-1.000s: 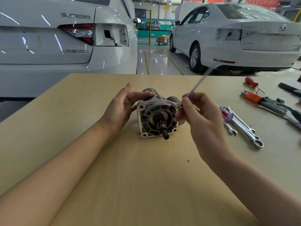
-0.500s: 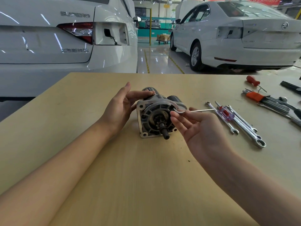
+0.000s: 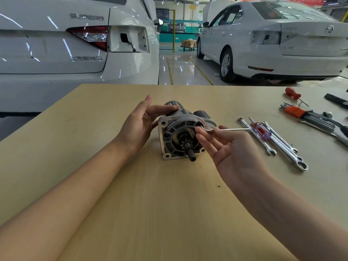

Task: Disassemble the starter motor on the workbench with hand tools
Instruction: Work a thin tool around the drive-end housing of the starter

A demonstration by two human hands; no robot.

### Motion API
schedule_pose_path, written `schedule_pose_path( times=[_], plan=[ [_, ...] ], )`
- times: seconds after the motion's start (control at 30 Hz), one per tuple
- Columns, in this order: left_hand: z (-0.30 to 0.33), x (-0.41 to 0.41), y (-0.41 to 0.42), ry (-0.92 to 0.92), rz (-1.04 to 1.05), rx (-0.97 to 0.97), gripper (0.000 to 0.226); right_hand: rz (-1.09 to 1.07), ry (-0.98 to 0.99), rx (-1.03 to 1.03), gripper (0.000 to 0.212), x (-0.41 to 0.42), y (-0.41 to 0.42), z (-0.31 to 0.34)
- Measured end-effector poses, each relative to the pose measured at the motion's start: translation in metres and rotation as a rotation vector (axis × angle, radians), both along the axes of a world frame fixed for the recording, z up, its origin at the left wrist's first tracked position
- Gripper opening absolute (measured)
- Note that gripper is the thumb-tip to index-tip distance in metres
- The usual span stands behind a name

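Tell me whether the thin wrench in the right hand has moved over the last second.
Yes. The thin wrench has swung down from pointing up toward the cars to lying level, its end at the starter motor, shaft toward the spanners.

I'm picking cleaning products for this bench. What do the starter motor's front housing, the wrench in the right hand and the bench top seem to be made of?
Starter motor front housing: pale matte grey with bolt lugs, probably cast aluminium.
Wrench pinched in the right hand: bright mirror sheen, likely chrome-plated steel.
Workbench: tan, faint grain lines, smooth; wood or wood-look laminate, cannot tell which.
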State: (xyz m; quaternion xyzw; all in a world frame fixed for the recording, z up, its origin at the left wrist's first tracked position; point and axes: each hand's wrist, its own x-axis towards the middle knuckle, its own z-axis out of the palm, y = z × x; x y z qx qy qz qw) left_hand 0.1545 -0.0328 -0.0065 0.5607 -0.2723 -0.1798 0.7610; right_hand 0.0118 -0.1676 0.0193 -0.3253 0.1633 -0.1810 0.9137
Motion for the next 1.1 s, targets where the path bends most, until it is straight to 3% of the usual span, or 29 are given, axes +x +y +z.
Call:
schedule_pose_path(
  times=[0.13,0.43,0.67,0.8,0.93,1.1],
  plan=[
    [0.0,0.0,-0.001,0.003,0.005,-0.001,0.062,-0.013,-0.069,-0.095,0.015,-0.002,-0.001,0.0],
    [0.002,-0.001,0.0,0.031,-0.017,-0.021,0.063,-0.074,-0.1,-0.632,0.013,-0.004,-0.006,-0.003],
    [0.001,-0.001,0.0,0.037,-0.008,-0.023,0.061,-0.247,-0.172,-1.387,0.042,0.005,-0.013,-0.012],
    [0.002,-0.002,0.0,0.045,0.005,-0.029,0.061,-0.368,-0.279,-1.716,0.035,0.008,-0.016,-0.013],
    [0.003,-0.003,0.0,0.051,-0.007,-0.017,0.061,-0.27,-0.314,-1.996,0.032,0.005,-0.018,-0.014],
    [0.003,-0.004,-0.001,0.047,0.004,-0.036,0.063,-0.233,-0.252,-2.177,0.023,0.003,-0.014,-0.011]
  ],
)
